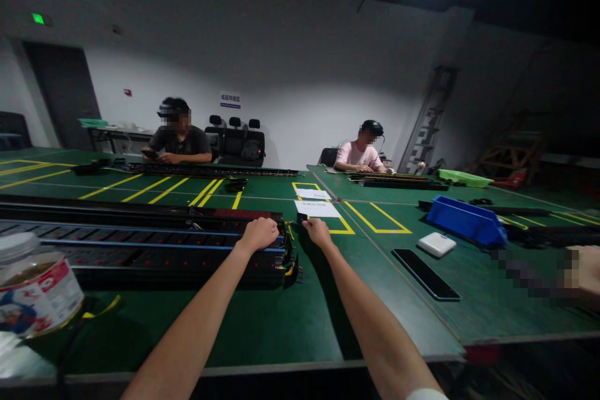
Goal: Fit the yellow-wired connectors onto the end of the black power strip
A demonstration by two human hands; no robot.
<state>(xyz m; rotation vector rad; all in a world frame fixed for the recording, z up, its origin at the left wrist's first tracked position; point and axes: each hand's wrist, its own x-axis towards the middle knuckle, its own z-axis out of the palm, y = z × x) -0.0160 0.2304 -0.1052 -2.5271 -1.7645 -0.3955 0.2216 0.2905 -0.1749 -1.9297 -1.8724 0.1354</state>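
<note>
Long black rails (178, 256) with blue stripes and red dots lie side by side on the left of the green table. My left hand (260, 234) is closed over their right end, its fingers curled down against one rail and partly hidden. Yellow wires and small metal prongs stick out of the rail ends just below it. To the right of that end, my right hand (319, 232) pinches a small black piece (302, 219) just above the table. What kind of part it is cannot be made out. Printed white paper sheets (319, 209) lie beyond my right hand.
A clear jar (42, 290) stands at the near left. To the right lie a phone (425, 274), a white case (437, 244) and a blue bin (464, 220). Two people sit across the table; another person's hand (588, 275) shows at the right edge.
</note>
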